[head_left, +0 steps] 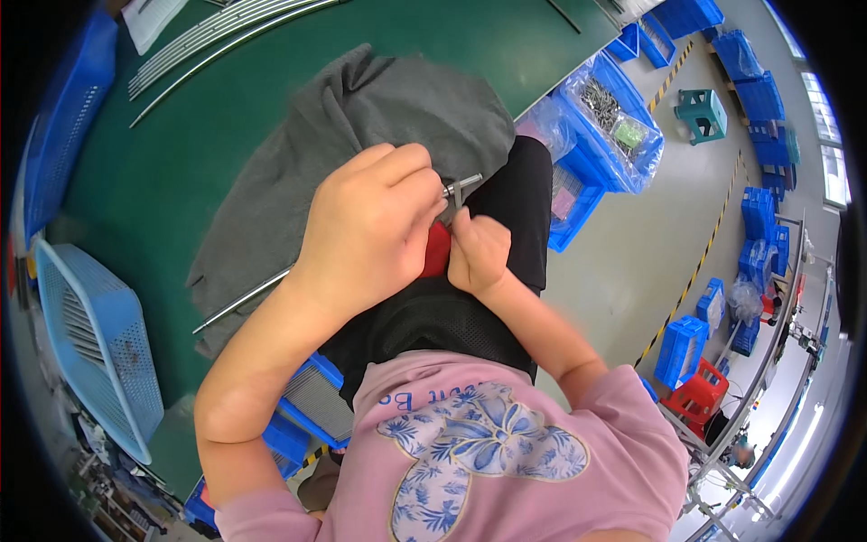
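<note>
Over my lap, my left hand (370,226) is closed around a thin metal rod (242,300). The rod slants from the lower left, passes behind the hand and comes out at its right side. Close by on the right, my right hand (480,252) is closed with its thumb raised, against a small flat metal piece (458,193) that crosses the rod's end. Most of that piece is hidden, and its kind is unclear. Under both hands lies a grey cloth (406,104), draped over the table edge and my leg. Something red (436,251) shows between my hands.
The green table (452,36) carries several metal rods (221,41) at the far left. A light blue basket (117,339) stands at the left edge. Blue bins (623,163) with bagged metal parts sit on the right, beyond them a green stool (701,115).
</note>
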Available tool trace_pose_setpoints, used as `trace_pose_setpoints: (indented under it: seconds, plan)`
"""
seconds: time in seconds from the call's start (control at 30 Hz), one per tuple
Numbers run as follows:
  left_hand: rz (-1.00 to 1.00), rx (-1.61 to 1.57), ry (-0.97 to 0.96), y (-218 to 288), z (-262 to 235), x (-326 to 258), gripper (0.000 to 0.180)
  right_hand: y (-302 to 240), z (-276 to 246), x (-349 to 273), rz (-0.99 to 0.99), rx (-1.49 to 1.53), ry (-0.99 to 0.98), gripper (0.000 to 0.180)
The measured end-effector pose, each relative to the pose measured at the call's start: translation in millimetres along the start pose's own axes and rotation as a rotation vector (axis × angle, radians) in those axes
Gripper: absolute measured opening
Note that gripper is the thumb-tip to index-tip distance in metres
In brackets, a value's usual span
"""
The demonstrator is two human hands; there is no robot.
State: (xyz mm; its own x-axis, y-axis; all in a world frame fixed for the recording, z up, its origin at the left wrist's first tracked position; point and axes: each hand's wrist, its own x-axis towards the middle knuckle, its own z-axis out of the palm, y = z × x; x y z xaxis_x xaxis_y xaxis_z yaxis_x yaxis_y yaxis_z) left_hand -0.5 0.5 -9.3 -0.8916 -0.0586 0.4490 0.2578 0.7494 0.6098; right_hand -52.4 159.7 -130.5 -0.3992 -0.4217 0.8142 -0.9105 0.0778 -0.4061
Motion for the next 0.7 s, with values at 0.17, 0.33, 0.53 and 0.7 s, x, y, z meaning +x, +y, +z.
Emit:
trace_pose_setpoints:
  seconds: [0.17,0.33,0.53,0.7]
  plan:
    - [0.035,0.005,0.016,0.2,0.7,1.6,0.017,8.2,7.8,34.5,-0.073,0.042,0.054,0.046]
    - [0.003,-0.023,0.006,0.9,2.8,0.3,0.018,-0.3,-5.4,-1.4,0.042,0.014,-0.045,0.05]
    - [0.027,-0.008,0.039,-1.7,-1.2,0.6,0.018,3.4,-1.2,-6.3,-0.013,-0.01,-0.009,0.051]
    - [0.05,-0.006,0.041,-0.1,0.3,1.2,0.018,2.7,6.6,30.5,-0.053,0.036,0.061,0.046]
